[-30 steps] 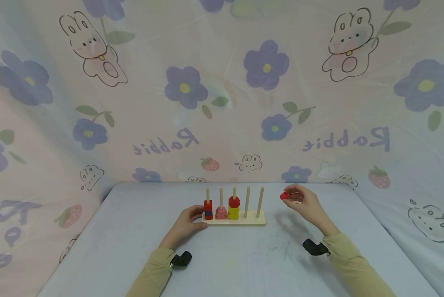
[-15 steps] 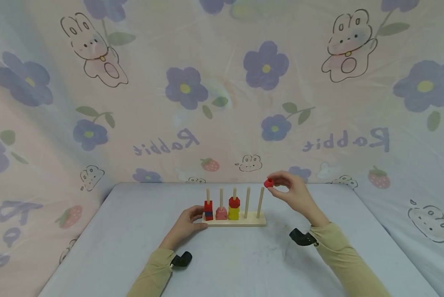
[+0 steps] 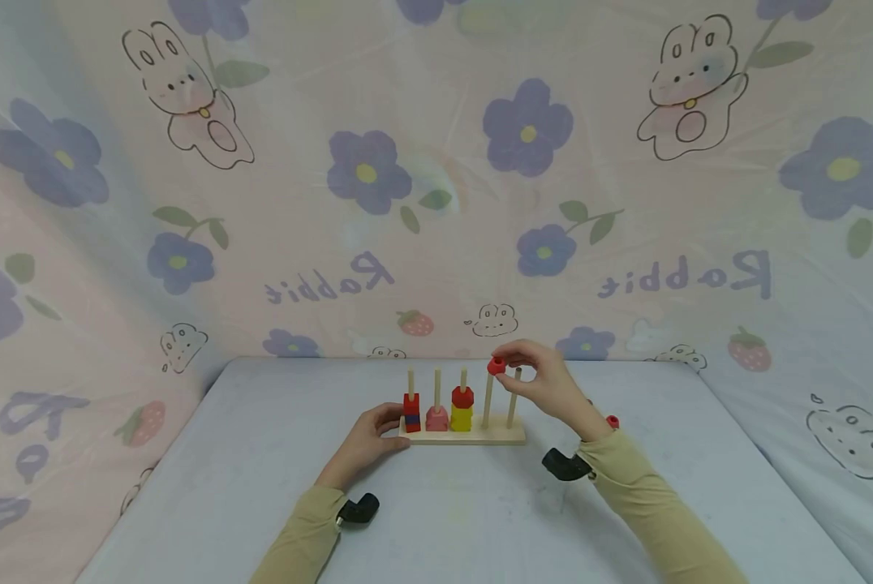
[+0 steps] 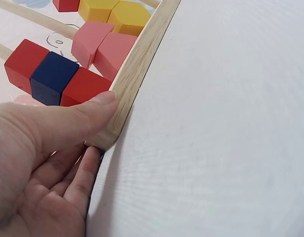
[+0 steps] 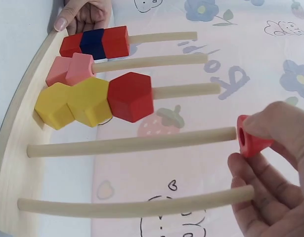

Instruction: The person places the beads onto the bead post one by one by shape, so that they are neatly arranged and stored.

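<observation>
My left hand [image 3: 369,434] grips the left end of a wooden peg stand [image 3: 466,438], its thumb along the edge in the left wrist view. Between thumb and fingers, my right hand [image 3: 542,381] pinches a red holed block [image 5: 248,137]. The block's hole faces the tip of the fourth peg [image 5: 132,141], very close to it; whether they touch I cannot tell. The first peg carries red blocks with a dark blue block [image 5: 94,43] between them. Pink blocks [image 5: 72,69] sit on the second peg. A red hexagonal block [image 5: 131,97] tops yellow blocks [image 5: 75,103] on the third.
The fifth peg [image 5: 134,207] is bare and runs close beside my right fingers. Another red block [image 3: 612,422] lies on the white table [image 3: 451,519], partly behind my right wrist. A patterned cloth [image 3: 436,203] hangs behind the table.
My right hand has moved left with the red block, first rising, up to the fourth peg's top. The red block behind the right wrist has come into view. My left hand stays on the stand.
</observation>
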`<state>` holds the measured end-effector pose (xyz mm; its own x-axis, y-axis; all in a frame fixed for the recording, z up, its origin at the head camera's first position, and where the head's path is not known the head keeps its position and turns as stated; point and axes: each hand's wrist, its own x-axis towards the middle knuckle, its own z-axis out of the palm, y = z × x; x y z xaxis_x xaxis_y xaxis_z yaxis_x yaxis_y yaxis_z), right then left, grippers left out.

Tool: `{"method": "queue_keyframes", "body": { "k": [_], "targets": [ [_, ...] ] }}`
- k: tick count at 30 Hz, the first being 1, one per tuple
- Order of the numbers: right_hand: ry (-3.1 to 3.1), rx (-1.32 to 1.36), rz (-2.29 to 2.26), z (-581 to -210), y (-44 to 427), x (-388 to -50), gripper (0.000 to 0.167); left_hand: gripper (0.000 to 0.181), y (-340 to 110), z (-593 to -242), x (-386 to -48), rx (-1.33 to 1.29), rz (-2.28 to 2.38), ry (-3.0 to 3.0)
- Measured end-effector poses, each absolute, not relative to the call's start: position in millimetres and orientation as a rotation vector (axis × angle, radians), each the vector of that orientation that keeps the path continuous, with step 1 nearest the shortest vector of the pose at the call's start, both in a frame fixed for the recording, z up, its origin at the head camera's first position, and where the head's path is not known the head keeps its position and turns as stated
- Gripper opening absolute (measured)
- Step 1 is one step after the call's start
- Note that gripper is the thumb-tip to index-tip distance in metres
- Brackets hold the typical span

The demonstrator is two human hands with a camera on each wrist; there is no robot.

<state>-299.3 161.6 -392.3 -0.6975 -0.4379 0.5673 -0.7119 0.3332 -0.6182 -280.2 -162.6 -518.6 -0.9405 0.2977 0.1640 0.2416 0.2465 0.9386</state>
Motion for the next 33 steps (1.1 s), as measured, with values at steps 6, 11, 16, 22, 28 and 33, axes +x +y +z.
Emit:
{"method": "queue_keyframes", "body": {
  "k": [6, 11, 16, 22, 28, 33],
  "targets": [
    [-2.348, 1.012, 1.318, -404, 157, -307, 0.033, 0.056, -161, -517, -280, 0.56, 1.844, 2.426],
    [-2.427, 0.913, 1.358, -412, 154, -306, 0.033, 0.055, -160, -516, -281, 0.553, 1.855, 2.425],
    [-2.468, 0.881, 1.481, -410, 150, -292, 0.039, 0.056, -161, -517, -282, 0.54, 1.84, 2.433],
    [-2.479, 0.809, 1.647, -442, 152, -304, 0.058, 0.057, -163, -519, -282, 0.53, 1.841, 2.442],
    [-2.553, 0.707, 1.704, -477, 154, -312, 0.059, 0.056, -160, -512, -275, 0.536, 1.848, 2.436],
    [-2.585, 0.723, 1.676, -488, 151, -311, 0.046, 0.056, -162, -516, -278, 0.543, 1.831, 2.451]
  ]
}}
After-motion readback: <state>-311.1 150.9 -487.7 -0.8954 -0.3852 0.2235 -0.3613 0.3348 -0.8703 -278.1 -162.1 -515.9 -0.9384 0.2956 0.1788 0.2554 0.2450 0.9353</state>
